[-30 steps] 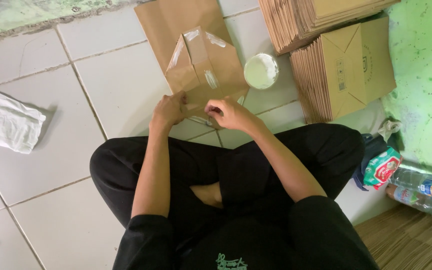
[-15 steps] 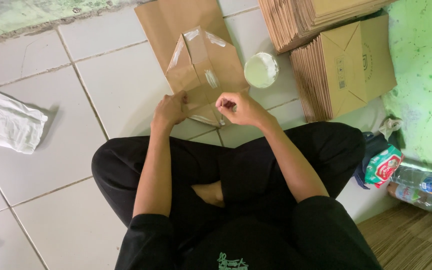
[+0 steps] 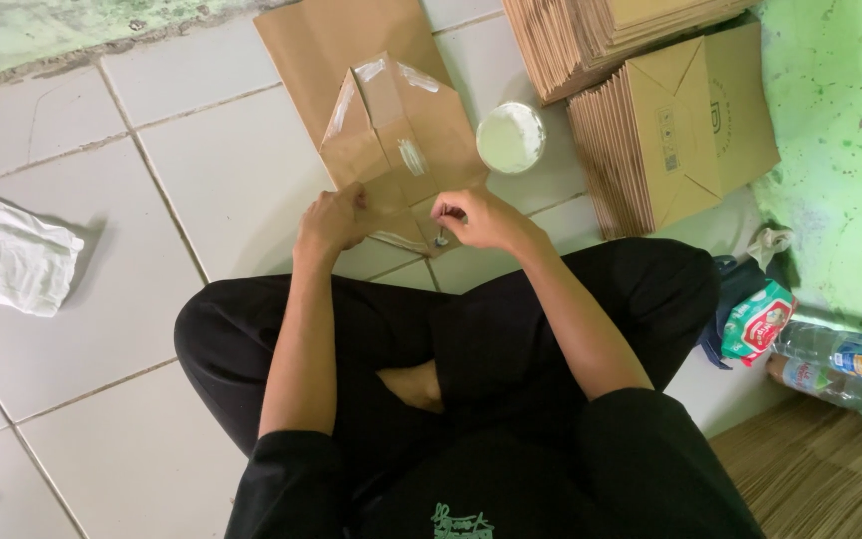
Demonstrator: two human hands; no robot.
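Note:
A brown paper bag (image 3: 356, 60) lies flat on the white tiled floor, its folded bottom end (image 3: 391, 150) opened out into a diamond with shiny wet streaks along the creases. My left hand (image 3: 329, 222) presses the near left flap of that fold. My right hand (image 3: 476, 220) hovers at the near right corner, fingers pinched on a small dark thing I cannot make out. I sit cross-legged in black trousers just behind the bag.
A round white tub (image 3: 510, 138) stands right of the bag. Stacks of flat brown bags (image 3: 675, 125) fill the upper right. A white cloth (image 3: 7, 250) lies at left. A packet (image 3: 755, 324) and plastic bottles (image 3: 840, 364) sit by the green wall.
My right hand has lifted slightly and shifted right along the near edge of the fold. The left hand stays pressed on the flap.

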